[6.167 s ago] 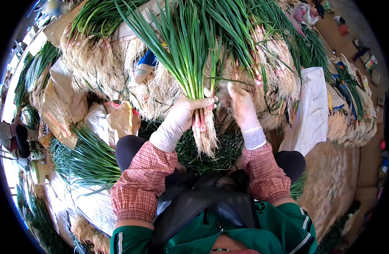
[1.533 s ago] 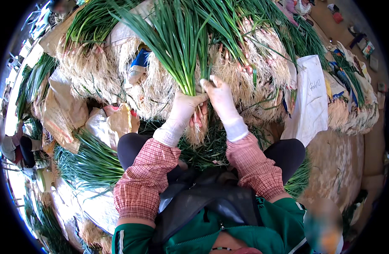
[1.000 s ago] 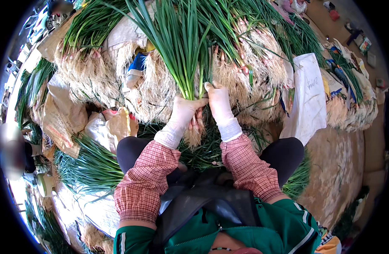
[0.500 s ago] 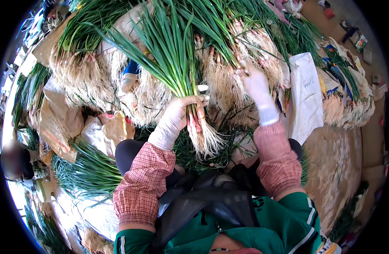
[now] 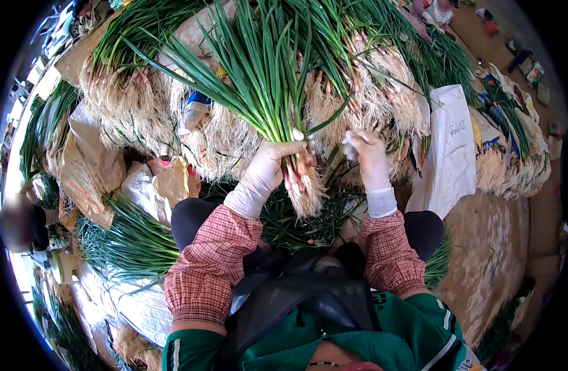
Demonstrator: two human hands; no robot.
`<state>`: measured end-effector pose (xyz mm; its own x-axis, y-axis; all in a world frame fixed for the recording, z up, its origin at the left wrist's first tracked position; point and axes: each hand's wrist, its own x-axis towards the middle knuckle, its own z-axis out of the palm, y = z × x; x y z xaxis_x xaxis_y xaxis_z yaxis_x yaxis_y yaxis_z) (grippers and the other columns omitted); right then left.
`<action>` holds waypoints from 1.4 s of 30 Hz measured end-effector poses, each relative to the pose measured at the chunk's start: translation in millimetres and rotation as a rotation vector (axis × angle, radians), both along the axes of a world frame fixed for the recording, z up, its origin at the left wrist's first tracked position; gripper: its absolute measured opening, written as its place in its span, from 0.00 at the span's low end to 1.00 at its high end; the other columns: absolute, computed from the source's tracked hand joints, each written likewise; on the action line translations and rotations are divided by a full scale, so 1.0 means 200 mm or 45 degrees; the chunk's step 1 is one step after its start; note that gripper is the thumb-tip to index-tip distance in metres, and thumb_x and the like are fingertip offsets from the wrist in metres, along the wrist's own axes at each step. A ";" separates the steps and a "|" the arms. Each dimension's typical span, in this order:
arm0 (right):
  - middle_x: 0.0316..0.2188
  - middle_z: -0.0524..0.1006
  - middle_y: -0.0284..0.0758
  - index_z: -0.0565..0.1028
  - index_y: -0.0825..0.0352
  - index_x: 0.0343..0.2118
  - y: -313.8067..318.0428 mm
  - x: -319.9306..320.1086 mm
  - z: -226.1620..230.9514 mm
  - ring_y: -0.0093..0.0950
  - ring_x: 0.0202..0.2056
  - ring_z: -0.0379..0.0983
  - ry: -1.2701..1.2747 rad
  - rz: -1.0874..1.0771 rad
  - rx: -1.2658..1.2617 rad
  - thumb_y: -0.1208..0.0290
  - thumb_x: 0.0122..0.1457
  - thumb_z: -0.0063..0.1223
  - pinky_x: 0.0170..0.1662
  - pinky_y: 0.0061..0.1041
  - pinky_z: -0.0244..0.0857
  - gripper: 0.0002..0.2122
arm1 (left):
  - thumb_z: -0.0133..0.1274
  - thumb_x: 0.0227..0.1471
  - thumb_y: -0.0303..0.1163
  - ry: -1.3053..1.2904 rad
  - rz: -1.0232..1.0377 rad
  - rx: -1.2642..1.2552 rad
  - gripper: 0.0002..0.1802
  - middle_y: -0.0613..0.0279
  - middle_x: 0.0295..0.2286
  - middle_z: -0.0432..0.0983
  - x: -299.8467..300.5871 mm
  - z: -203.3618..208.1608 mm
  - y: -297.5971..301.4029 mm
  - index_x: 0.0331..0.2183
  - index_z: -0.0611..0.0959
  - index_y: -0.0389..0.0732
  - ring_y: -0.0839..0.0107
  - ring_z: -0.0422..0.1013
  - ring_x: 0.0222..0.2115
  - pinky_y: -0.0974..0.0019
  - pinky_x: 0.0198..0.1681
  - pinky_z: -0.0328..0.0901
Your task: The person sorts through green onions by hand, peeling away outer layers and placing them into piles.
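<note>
My left hand [image 5: 275,162], in a pale glove, is closed round the lower stalks of a bunch of green garlic [image 5: 267,102]. Its long leaves fan away from me, and its pinkish stem ends and pale roots [image 5: 307,196] hang toward my lap. A small white piece shows at my left thumb. To the right of the bunch, my gloved right hand [image 5: 365,154] is closed, with its fingertips curled and slightly blurred. Whatever they hold, if anything, cannot be made out. Behind both hands lies a heap of rooted green garlic [image 5: 383,80].
Loose green leaves [image 5: 296,232] lie below my hands, between my knees. More green garlic [image 5: 132,238] rests at my left, near a tan sack [image 5: 89,167]. A white sheet with handwriting [image 5: 448,145] hangs at the right. Another person [image 5: 21,226] is at the far left.
My right hand has come from the heap down toward me, beside the bunch, and has left the stalks it touched there. My left hand keeps its grip, and the roots have turned slightly.
</note>
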<state>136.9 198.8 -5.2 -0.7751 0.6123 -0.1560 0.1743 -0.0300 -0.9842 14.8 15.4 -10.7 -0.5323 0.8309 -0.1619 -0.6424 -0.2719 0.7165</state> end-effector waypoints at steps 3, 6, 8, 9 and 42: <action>0.29 0.78 0.32 0.77 0.69 0.36 -0.20 -0.21 0.09 0.22 0.30 0.71 -0.094 0.326 0.233 0.63 0.60 0.52 0.40 0.25 0.65 0.12 | 0.54 0.47 0.21 0.095 0.028 -0.097 0.09 0.53 0.20 0.75 -0.01 -0.04 -0.02 0.33 0.76 0.27 0.66 0.72 0.15 0.60 0.32 0.73; 0.27 0.76 0.30 0.76 0.70 0.34 -0.23 -0.39 -0.03 0.21 0.25 0.68 0.207 0.107 0.111 0.64 0.61 0.51 0.34 0.22 0.64 0.12 | 0.53 0.46 0.20 0.264 0.146 -0.185 0.06 0.55 0.17 0.74 0.01 -0.07 0.03 0.30 0.76 0.29 0.68 0.71 0.12 0.65 0.19 0.69; 0.25 0.75 0.28 0.75 0.69 0.32 -0.24 -0.43 -0.11 0.20 0.22 0.66 0.312 -0.059 -0.028 0.65 0.62 0.50 0.30 0.21 0.63 0.11 | 0.53 0.46 0.21 0.300 0.257 -0.296 0.03 0.57 0.15 0.73 0.03 -0.05 0.03 0.27 0.76 0.32 0.71 0.70 0.10 0.71 0.07 0.62; 0.23 0.73 0.27 0.74 0.68 0.32 -0.24 -0.43 -0.15 0.19 0.21 0.64 0.343 -0.156 -0.260 0.65 0.62 0.48 0.27 0.20 0.62 0.10 | 0.52 0.46 0.21 0.369 0.253 -0.365 0.04 0.57 0.16 0.74 0.02 -0.03 0.01 0.29 0.77 0.31 0.71 0.70 0.10 0.71 0.08 0.63; 0.34 0.78 0.37 0.76 0.71 0.41 -0.17 -0.12 -0.03 0.24 0.35 0.74 -0.011 0.487 0.377 0.63 0.57 0.55 0.41 0.23 0.66 0.15 | 0.60 0.46 0.25 0.172 0.156 -0.366 0.09 0.58 0.14 0.72 -0.01 0.00 0.00 0.25 0.76 0.32 0.70 0.68 0.08 0.70 0.08 0.62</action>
